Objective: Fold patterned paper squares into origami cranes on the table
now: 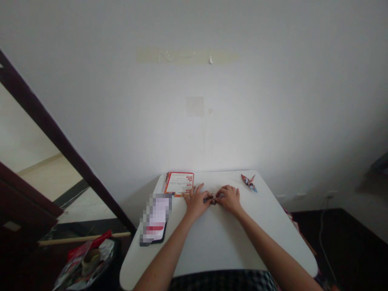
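A small, dark, folded piece of paper [213, 200] lies between my hands, low over the white table [212, 246]. My left hand [196, 201] pinches its left end, with some fingers spread out towards the printed sheets. From the other side, my right hand [229, 198] has thumb and fingertips closed on the right end. The fingers cover much of the paper, so its exact shape is hard to make out. A folded paper crane [249, 183], coloured orange, white and blue, rests by itself at the table's back right.
Printed sheets with a red border [180, 182] lie at the back left of the table. In front of them is a phone [156, 220], partly blurred out. A wall [212, 133] rises behind the table. On the floor at left stands a lined bin [91, 262] with rubbish.
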Tool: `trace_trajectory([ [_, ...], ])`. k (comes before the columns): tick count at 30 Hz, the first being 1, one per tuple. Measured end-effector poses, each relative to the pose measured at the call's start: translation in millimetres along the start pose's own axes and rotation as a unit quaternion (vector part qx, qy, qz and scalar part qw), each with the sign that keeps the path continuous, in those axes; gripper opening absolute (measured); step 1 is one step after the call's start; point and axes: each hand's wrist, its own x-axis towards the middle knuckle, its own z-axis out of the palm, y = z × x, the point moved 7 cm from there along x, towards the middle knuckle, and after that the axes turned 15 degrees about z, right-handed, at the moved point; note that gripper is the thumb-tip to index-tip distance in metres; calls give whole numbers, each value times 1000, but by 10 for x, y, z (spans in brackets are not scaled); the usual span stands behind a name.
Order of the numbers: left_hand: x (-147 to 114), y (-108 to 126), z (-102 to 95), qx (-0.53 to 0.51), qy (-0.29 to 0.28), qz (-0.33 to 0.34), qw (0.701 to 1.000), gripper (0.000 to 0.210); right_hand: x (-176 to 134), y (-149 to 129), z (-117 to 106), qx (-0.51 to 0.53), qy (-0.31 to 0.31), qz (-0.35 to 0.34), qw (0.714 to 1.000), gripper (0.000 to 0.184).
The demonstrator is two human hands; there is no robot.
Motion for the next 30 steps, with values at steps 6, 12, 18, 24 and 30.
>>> trace_trajectory([
  [6,1,-57,44,-2,-16,3,1000,20,35,17,-34,-11,-11,-8,1000,9],
  [12,-4,-91,67,-3,-28,10,1000,24,52,40,-51,-9,-32,-35,999,13],
  [18,-29,-90,76,5,-26,28,999,28,37,89,-26,-13,-27,-58,998,19],
  [24,-41,-37,19,17,15,19,1000,21,22,92,-22,11,-22,-64,998,16],
  [30,-27,-2,-6,13,35,6,999,18,-23,36,-43,9,-6,-49,999,18],
])
